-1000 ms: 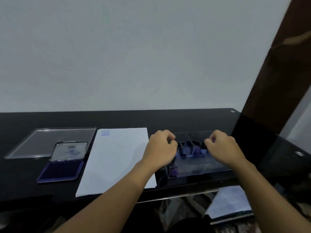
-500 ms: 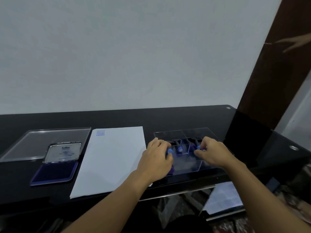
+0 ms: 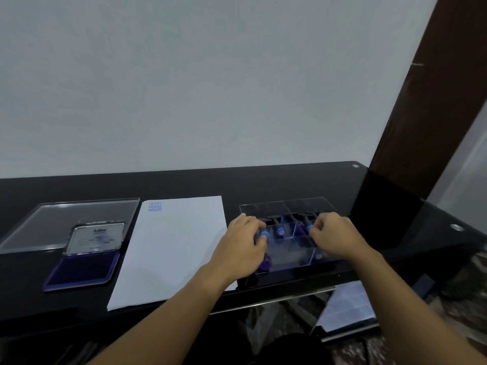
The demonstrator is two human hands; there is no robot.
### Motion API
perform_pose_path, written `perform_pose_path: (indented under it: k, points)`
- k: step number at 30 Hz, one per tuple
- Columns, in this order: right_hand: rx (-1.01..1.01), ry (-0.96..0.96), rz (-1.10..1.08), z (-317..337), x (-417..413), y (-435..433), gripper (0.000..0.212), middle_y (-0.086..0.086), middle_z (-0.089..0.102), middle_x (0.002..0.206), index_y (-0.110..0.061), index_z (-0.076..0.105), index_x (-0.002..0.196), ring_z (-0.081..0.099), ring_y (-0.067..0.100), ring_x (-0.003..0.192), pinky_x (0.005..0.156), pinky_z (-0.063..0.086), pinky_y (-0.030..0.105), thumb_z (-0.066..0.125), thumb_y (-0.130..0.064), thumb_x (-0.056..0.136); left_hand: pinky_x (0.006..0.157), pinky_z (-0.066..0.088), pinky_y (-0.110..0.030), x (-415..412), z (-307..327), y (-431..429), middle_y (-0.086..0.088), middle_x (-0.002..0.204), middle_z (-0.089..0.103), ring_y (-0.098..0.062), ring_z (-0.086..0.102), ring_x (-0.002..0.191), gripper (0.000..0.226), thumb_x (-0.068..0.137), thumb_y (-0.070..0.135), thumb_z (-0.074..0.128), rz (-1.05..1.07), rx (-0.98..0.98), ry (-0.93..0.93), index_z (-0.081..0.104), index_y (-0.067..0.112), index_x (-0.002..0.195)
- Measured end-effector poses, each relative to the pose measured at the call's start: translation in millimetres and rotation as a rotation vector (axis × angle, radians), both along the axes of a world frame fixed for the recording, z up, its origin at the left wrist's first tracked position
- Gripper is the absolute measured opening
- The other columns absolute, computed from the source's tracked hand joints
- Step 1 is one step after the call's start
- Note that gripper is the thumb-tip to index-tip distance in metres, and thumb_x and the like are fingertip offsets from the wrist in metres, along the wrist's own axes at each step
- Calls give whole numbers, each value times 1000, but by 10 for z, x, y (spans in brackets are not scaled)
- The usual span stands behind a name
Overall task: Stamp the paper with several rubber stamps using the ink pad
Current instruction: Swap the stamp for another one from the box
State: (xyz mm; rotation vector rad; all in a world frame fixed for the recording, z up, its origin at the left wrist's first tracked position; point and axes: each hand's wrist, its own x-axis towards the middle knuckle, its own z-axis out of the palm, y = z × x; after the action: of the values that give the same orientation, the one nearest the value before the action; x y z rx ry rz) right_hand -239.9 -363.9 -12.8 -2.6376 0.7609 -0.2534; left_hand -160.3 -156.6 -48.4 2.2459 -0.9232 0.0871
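A clear compartmented box [image 3: 303, 204] on the black table holds several rubber stamps with blue-tipped handles. My left hand [image 3: 241, 246] reaches into the box's left side, fingers and thumb curled round the blue tip of the left stamp [image 3: 264, 233]. My right hand [image 3: 336, 238] pinches the blue tip of the right stamp [image 3: 308, 227]. A third stamp [image 3: 280, 231] lies between them, untouched. The white paper [image 3: 171, 254] lies left of the box with a blue AMENDED print [image 3: 155, 206] at its top left. The open ink pad [image 3: 84, 268] sits further left, its lid [image 3: 96, 237] raised.
A clear flat lid [image 3: 66, 219] lies behind the ink pad. A purple item [image 3: 266, 263] sits in the box's near left corner. The table's front edge [image 3: 276, 291] runs just below the box. Papers [image 3: 347, 304] lie on a lower shelf to the right.
Both hands came down from above the box into it and now have their fingers on stamp handles. The view shifted slightly.
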Motion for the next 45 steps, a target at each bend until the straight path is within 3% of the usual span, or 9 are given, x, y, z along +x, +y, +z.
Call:
perform_pose_path:
  k: [3,9,14,18,24,29,34,39,45]
  points:
    - [-28,-172,-23,15,43,78,11,1,64,85,-26,57,82,60,23,81,73,53,39,52,-27,91,102,36,-21,23,90,60,7,134,56,-10,49,124,32,101,18,48,47,-108,79,59,19,131]
    - [73,-243,159,126,190,373,11,-3,65,85,-23,61,88,60,15,79,63,49,32,51,-22,94,89,34,-18,121,292,254,6,132,57,-2,46,106,32,102,17,49,153,-178,149,59,20,131]
    - [130,75,450,204,293,612,21,-14,66,88,-25,72,91,62,9,84,66,46,20,53,-16,93,93,36,-22,170,342,353,5,136,57,-5,46,110,32,101,22,50,203,-154,159,59,21,132]
    - [102,368,591,214,346,725,29,-14,63,101,-23,73,113,58,6,93,73,41,19,51,-15,96,93,37,-21,89,327,401,5,136,57,-4,46,110,32,101,22,50,179,-123,161,58,21,132]
    - [60,468,596,191,389,771,29,-10,62,105,-24,70,114,58,12,101,90,44,30,47,-19,97,93,37,-20,12,289,443,5,138,56,-8,50,116,32,102,23,50,172,-87,154,57,22,133]
    - [120,380,530,131,375,748,12,-8,64,98,-25,65,94,60,14,94,85,48,32,54,-27,96,96,37,-20,-3,307,519,6,138,55,-11,50,124,31,102,24,50,183,-75,160,57,23,132]
    - [120,255,445,225,293,710,20,-3,64,94,-23,59,94,58,15,86,76,45,33,61,-42,88,99,37,-22,38,334,673,7,139,54,-11,50,126,30,102,24,49,213,-73,158,56,25,131]
    - [153,123,385,373,223,686,14,-3,65,95,-23,61,94,61,16,80,68,48,31,61,-36,91,104,40,-27,57,372,836,8,139,54,-11,49,127,30,102,25,49,241,-91,163,56,26,131]
    - [173,-21,368,510,236,848,20,2,66,97,-18,61,99,64,23,90,77,51,36,47,-31,99,104,40,-27,68,412,1034,9,139,54,-9,49,126,30,102,24,49,260,-116,170,57,25,131]
